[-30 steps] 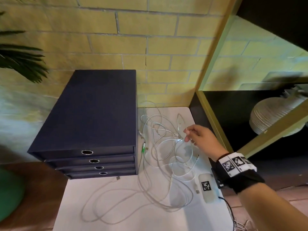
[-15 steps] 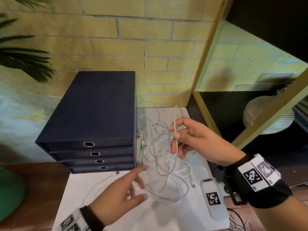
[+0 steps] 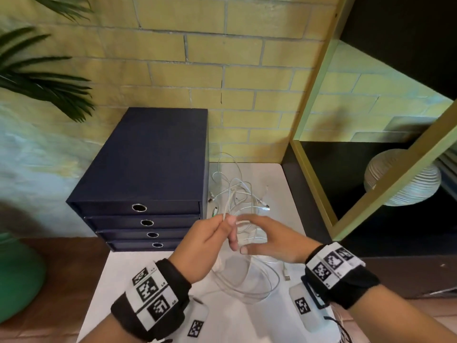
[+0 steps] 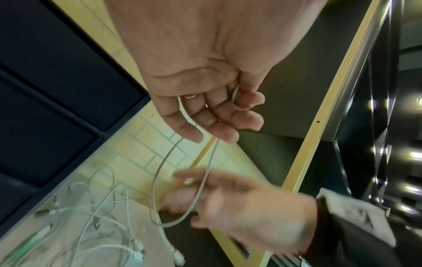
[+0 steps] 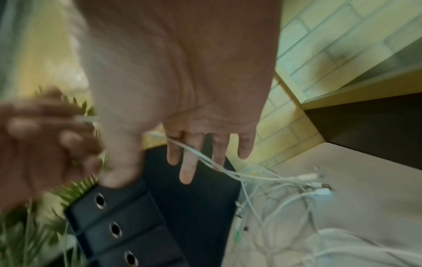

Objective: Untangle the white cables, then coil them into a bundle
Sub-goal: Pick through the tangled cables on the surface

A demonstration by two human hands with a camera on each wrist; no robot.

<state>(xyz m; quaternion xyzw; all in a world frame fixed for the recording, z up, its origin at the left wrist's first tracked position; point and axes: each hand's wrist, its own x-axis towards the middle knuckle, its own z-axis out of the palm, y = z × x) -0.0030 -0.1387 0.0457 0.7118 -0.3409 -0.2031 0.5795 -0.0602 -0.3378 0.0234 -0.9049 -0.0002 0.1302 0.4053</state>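
Observation:
Several white cables (image 3: 241,191) lie tangled on the white table (image 3: 272,174), with loose loops trailing toward me. My left hand (image 3: 226,220) is raised above the tangle and pinches one strand between thumb and forefinger; the left wrist view shows that cable (image 4: 160,171) running through the curled fingers (image 4: 228,117) and hanging in a loop. My right hand (image 3: 247,233) is just right of it, fingers straight. In the right wrist view strands (image 5: 198,155) slip between those straight fingers (image 5: 186,171) down to the pile (image 5: 285,195).
A dark blue four-drawer box (image 3: 148,169) stands left of the cables against the brick wall. A yellow-framed black shelf (image 3: 314,95) with a ribbed vase (image 3: 405,184) borders the right. A white marker-tagged device (image 3: 304,308) lies near the front right; a green pot (image 3: 14,273) stands on the floor at left.
My left hand came in from the lower left and took hold of the strand. My right hand, which pinched it and lifted it, has lowered and straightened its fingers.

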